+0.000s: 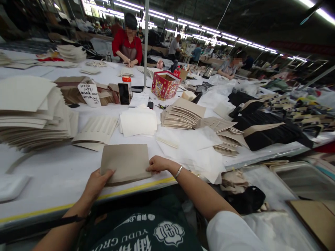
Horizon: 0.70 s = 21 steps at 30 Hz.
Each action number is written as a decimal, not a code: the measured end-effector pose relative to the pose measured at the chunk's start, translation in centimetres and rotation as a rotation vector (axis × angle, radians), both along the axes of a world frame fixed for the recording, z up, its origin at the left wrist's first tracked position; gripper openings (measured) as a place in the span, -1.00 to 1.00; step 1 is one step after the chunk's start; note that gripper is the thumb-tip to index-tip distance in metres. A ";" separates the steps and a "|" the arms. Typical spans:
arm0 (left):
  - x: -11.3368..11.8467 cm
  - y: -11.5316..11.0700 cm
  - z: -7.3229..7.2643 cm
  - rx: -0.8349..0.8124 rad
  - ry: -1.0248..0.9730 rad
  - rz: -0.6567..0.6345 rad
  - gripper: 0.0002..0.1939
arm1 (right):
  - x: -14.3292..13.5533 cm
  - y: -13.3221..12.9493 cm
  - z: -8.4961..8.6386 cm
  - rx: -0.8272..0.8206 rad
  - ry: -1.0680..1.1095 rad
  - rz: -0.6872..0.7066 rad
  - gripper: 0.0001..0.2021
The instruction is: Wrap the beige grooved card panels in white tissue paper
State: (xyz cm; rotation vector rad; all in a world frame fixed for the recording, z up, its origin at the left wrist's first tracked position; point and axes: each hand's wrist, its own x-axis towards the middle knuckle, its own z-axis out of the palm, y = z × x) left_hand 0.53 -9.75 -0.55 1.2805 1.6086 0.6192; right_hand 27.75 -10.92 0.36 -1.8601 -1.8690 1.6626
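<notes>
A flat taupe rectangular panel (pixel 127 162) lies at the near edge of the white table, its front rim close to the yellow strip. My left hand (pixel 97 181) grips its lower left corner, thumb on top and the other fingers hidden beneath. On the opposite side, my right hand (pixel 158 164) pinches the right edge between thumb and curled fingers. Just beyond the panel are a stack of white sheets (pixel 138 121) and a small stack of cream slotted pieces (pixel 96 129). Thin translucent sheets (pixel 193 146) spread out right of my right hand.
A tall stack of cream panels (pixel 28 104) stands at left. Tan panel stacks (pixel 180 113) sit right of centre, black bundled pieces (pixel 267 129) farther right. A phone (pixel 124 93), a red box (pixel 165 85) and a metal pole (pixel 146 45) stand beyond. Across the table works a person in red (pixel 128 45).
</notes>
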 end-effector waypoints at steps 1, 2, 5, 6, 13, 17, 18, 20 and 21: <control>0.0 -0.1 0.3 0.014 0.036 -0.018 -0.63 | 0.0 0.0 0.0 0.013 -0.014 0.018 -0.78; 0.0 -0.3 0.7 0.032 0.086 -0.042 -0.62 | 0.0 0.0 0.0 0.024 -0.029 0.031 -0.78; 0.2 -0.8 2.3 0.088 0.227 -0.103 -0.60 | -0.1 0.0 0.3 0.040 -0.056 0.034 -0.80; 0.2 -1.0 2.8 0.099 0.251 -0.114 -0.60 | -0.1 -0.1 0.5 0.039 -0.056 0.031 -0.81; -0.2 -1.3 3.0 0.134 0.319 -0.068 -0.63 | -0.3 -0.3 0.9 0.112 -0.030 0.045 -0.82; -0.1 -0.9 2.0 0.101 0.307 -0.044 -0.64 | -0.6 -0.3 0.4 0.100 -0.062 0.054 -0.83; 0.0 -0.8 1.9 0.091 0.304 -0.045 -0.63 | -0.7 -0.3 0.3 0.103 -0.082 0.059 -0.84; 0.0 -0.7 1.6 0.076 0.305 -0.051 -0.62 | -0.8 -0.3 0.3 0.126 -0.133 0.079 -0.84; 0.0 -0.7 1.5 0.073 0.309 -0.057 -0.62 | -0.8 -0.3 0.3 0.138 -0.160 0.091 -0.84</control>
